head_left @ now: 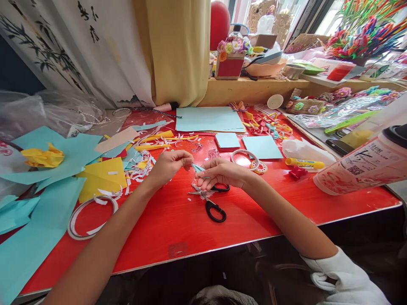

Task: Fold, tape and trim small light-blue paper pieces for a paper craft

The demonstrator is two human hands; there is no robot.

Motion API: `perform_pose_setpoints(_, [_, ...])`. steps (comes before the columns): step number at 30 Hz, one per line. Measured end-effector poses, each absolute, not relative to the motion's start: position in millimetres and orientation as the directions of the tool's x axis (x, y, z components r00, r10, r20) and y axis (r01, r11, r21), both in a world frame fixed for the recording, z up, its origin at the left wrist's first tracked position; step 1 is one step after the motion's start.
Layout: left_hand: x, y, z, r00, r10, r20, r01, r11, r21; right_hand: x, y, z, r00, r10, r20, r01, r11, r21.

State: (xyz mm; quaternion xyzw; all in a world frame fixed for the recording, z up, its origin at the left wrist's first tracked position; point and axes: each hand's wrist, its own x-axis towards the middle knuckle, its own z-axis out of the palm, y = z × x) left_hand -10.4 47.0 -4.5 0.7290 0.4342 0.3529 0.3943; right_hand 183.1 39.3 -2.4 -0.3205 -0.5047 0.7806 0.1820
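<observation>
A small folded piece of light blue paper is held between my two hands above the middle of the red table. My left hand pinches its left end with thumb and fingertips. From the other side my right hand grips it between thumb and fingers. Just beneath my right hand lie black-handled scissors, their blades spread apart and partly covered by my fingers. Behind the hands are small heaps of pink beads. A tape roll lies right of them.
Light blue sheets and a stack of squares lie at the back. Paper scraps, yellow paper and another tape roll are on the left. A glue stick and a tall cup stand or lie rightward.
</observation>
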Motion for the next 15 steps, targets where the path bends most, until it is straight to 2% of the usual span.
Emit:
perform_pose_setpoints(6, [-11.8,50.2,-1.6,0.334,0.933,0.136,0.239,-0.224,0.945,181.8,39.1,-4.8,-0.680,0.663,-0.314,0.066,-0.371,-0.926])
perform_pose_setpoints(11, [-11.3,48.3,-0.5,0.368,0.923,0.108,0.402,-0.263,0.877,180.5,38.0,-5.3,-0.667,0.673,-0.319,0.098,-0.345,-0.934])
perform_pose_setpoints(15, [-8.6,48.0,-4.6,0.326,0.938,0.113,0.402,-0.246,0.882,177.9,36.8,-5.3,-0.644,0.705,-0.297,0.114,-0.296,-0.948])
